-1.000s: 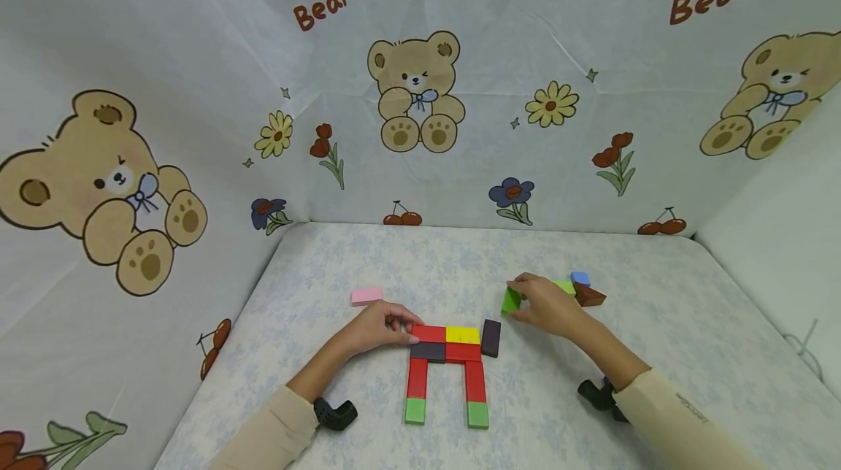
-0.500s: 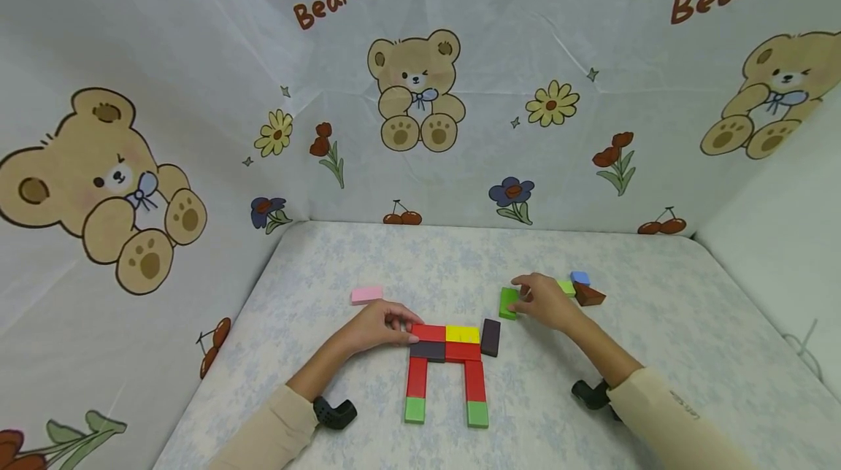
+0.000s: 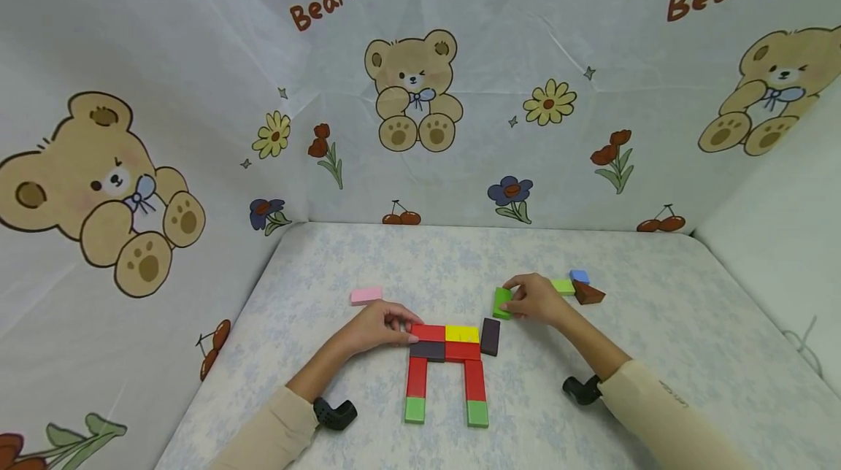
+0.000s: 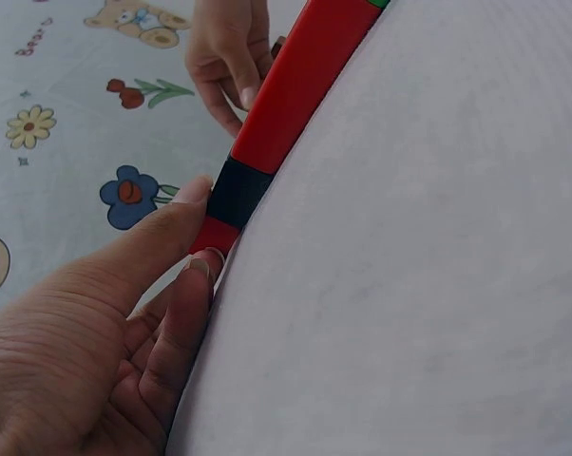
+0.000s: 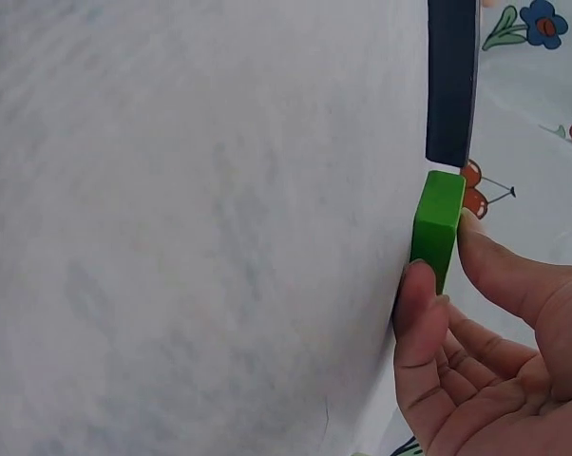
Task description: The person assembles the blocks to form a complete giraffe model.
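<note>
A flat figure of blocks lies on the table, with a red block [image 3: 428,333] and a yellow block [image 3: 462,333] along its top. Below them sit a dark block [image 3: 428,351] and another red block [image 3: 463,352]; two red legs end in green feet. My left hand [image 3: 379,325] holds the left end of the top red block between thumb and finger, the thumb close to the dark block. With thumb and fingers, my right hand [image 3: 535,301] pinches a bright green block [image 5: 439,214]. It is beyond a loose dark block [image 3: 490,336] at the figure's right side.
A pink block [image 3: 366,296] lies behind my left hand. Past my right hand are a light green block [image 3: 563,287], a brown triangular block [image 3: 588,293] and a blue block [image 3: 580,276]. A bear-print cloth [image 3: 420,185] hangs behind the table.
My right hand has shifted left with the green block, which was tilted a second ago and now lies flat near the loose dark block. The left hand has stayed in place.
</note>
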`<state>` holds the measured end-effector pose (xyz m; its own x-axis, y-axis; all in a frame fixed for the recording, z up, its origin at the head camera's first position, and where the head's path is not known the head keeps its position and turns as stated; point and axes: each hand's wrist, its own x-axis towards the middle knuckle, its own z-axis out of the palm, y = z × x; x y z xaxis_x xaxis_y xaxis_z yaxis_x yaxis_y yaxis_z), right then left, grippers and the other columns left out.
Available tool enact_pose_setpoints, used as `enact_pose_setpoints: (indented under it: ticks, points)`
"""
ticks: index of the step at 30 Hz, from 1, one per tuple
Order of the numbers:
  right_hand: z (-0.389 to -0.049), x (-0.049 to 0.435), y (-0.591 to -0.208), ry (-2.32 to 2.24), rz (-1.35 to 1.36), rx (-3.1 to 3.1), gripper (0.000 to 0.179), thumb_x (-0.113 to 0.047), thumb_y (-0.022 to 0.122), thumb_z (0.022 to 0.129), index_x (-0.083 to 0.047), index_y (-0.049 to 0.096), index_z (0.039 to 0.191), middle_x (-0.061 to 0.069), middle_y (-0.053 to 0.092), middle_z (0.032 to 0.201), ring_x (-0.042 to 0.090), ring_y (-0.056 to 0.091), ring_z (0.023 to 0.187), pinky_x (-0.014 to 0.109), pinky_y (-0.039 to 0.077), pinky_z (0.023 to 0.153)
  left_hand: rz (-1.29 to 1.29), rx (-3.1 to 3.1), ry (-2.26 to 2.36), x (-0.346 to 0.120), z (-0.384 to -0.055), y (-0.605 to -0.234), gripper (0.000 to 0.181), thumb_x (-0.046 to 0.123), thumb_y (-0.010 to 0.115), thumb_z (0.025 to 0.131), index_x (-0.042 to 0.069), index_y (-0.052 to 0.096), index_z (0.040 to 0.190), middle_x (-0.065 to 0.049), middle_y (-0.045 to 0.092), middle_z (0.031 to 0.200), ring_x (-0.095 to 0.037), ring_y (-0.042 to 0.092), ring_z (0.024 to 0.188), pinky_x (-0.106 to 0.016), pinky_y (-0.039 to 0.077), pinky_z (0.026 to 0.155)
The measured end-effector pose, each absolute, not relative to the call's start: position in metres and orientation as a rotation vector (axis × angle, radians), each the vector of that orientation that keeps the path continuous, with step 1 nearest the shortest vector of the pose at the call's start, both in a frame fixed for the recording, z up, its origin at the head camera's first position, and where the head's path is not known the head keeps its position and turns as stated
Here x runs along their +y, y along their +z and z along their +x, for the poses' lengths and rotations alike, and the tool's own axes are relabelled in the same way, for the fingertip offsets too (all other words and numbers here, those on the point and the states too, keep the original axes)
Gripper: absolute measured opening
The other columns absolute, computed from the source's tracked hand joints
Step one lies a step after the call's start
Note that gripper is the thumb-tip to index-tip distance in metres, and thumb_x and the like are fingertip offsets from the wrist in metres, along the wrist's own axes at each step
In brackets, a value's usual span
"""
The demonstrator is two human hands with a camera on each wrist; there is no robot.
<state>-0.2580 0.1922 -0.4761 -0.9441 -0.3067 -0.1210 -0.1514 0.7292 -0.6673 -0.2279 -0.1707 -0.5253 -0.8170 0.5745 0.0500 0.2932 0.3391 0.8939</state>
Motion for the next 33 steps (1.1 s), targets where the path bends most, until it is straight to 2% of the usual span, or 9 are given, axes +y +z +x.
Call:
enact_pose_setpoints:
  ticks: [17,33]
  points:
    - [-0.251,0.18,-0.478,-1.087,-0.299,2.708,0.04,-0.014,0.082,0.087,0.006,0.066,0.118,0.006,0.064,0.071,0.015,0.057,0.057,0.031,0.048,0.056,0.768,2.319,1.482,-0.171,-0.228,-0.525,0.024,0.022,0.085,0.084,0.022,0.08,0.108,0.003,0.069,0.088,-0.01,0.057,0.068,-0.023,0.046,0.061]
    - [-0.25,0.176,-0.476,-1.065,-0.277,2.692,0.043,-0.018,0.083,0.087,0.004,0.067,0.12,0.005,0.064,0.072,0.017,0.056,0.058,0.028,0.047,0.056,0.779,2.318,1.472,-0.172,-0.231,-0.527,0.025,0.021,0.085,0.084,0.023,0.08,0.108,0.004,0.069,0.087,-0.009,0.056,0.068,-0.022,0.046,0.061]
